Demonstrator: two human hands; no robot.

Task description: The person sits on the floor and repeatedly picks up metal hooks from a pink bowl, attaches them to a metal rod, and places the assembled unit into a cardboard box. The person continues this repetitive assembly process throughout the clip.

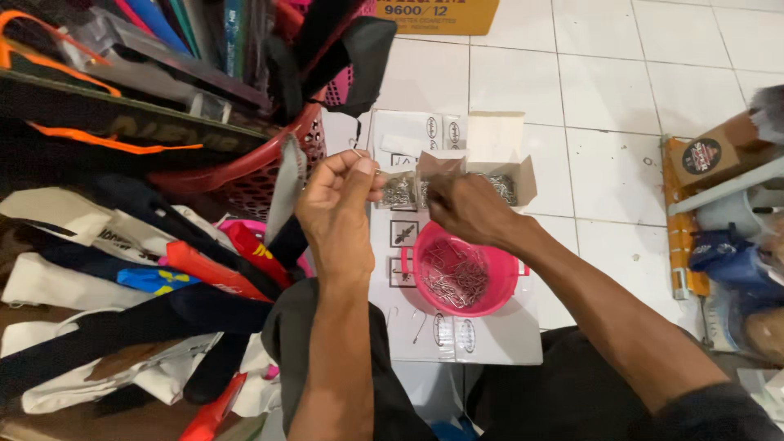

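My left hand [336, 196] is raised over a white carton, its fingertips pinched on a small clear packet of metal pins [398, 189]. My right hand [467, 206] meets it from the right and grips the packet's other side. Just behind the hands an open white cardboard box [513, 175] holds more shiny pins. Below them a pink round bowl [462, 271] is full of loose metal pins. Both forearms reach up from the bottom of the view.
The flat white carton [482, 339] under the bowl lies on a white tiled floor [604, 90]. A red plastic basket [261, 167] and a heap of cloth bags [106, 269] fill the left. Boxes and bottles [719, 204] crowd the right edge.
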